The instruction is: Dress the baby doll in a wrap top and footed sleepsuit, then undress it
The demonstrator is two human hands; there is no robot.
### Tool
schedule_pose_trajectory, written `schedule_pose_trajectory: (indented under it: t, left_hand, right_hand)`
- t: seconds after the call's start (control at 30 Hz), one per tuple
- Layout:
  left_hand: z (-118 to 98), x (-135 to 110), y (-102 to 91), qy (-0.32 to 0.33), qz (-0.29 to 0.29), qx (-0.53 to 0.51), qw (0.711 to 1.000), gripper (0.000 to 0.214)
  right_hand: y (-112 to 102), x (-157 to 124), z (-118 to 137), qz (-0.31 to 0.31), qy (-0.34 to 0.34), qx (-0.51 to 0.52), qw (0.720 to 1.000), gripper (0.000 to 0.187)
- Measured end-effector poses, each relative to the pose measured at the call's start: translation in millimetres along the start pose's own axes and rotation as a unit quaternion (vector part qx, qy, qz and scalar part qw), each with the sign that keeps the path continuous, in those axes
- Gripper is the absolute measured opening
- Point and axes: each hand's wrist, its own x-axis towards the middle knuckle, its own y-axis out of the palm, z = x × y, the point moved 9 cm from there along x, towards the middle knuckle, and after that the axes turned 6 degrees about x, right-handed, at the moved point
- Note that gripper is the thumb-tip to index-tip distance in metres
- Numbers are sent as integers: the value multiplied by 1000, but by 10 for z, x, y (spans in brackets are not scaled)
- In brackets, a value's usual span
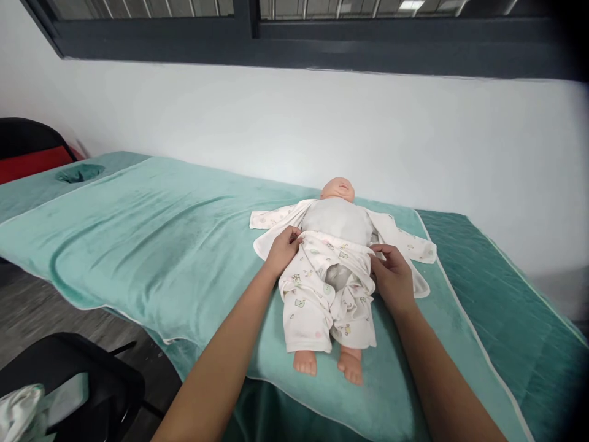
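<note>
A baby doll point(338, 190) lies on its back, head toward the wall and bare feet point(305, 362) toward me. White patterned baby pants point(307, 301) cover its legs up to the waist, with an open gap at the crotch. A white patterned baby jacket point(276, 239) is spread open beneath its grey cloth torso point(338, 220), sleeves out to both sides. My left hand point(286, 247) pinches the pants' waistband at the doll's left-hand side in view. Over at the other side, my right hand point(392, 275) has its fingers closed on the waistband edge.
A light green cover point(151, 245) is spread over a massage bed with a face hole point(80, 172) at its far left. Behind the bed runs a white wall point(207, 123) below a dark window frame point(294, 49). A black chair point(105, 374) at lower left holds cloth items.
</note>
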Motion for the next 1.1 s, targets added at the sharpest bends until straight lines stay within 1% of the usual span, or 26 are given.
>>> schedule_pose_trajectory:
  t: [0.1,0.23,0.37,0.5,0.57,0.63,0.77,0.87,0.93,1.0,1.1]
  left_hand:
    - [-9,-3,0,-8,6,2,1000,5]
    - [-35,-28,57,-10,53,-5,999,8]
    - [-2,-57,90,-27,85,-50,995,15]
    - [17,-88,142,-36,125,-107,986,21]
    - [-21,-102,147,-20,135,-105,985,27]
    - [-55,-112,139,-7,134,-82,987,34]
    - [-48,-108,117,-20,119,-56,991,39]
    - [-26,-102,107,-38,109,-57,992,43]
    - [-12,-106,126,-54,117,-68,989,45]
    - [-8,-109,169,-70,135,-91,984,44]
    - [2,-78,245,-94,156,-132,974,42]
  right_hand:
    - [29,-3,42,-9,-9,-26,1000,28]
    - [22,16,54,-8,-17,-58,998,28]
    - [49,38,3,36,-6,-84,996,31]
    - [90,26,-43,88,7,-48,995,27]
    - [125,15,-33,117,-5,-20,993,25]
    - [137,12,-27,131,-15,-3,991,26]
    - [102,35,-43,118,-14,-2,993,29]
    - [62,63,-87,93,9,-20,995,37]
    - [43,85,-117,75,21,-43,996,44]
    - [38,115,-117,57,13,-63,996,47]
    - [33,168,-65,27,-12,-86,996,43]
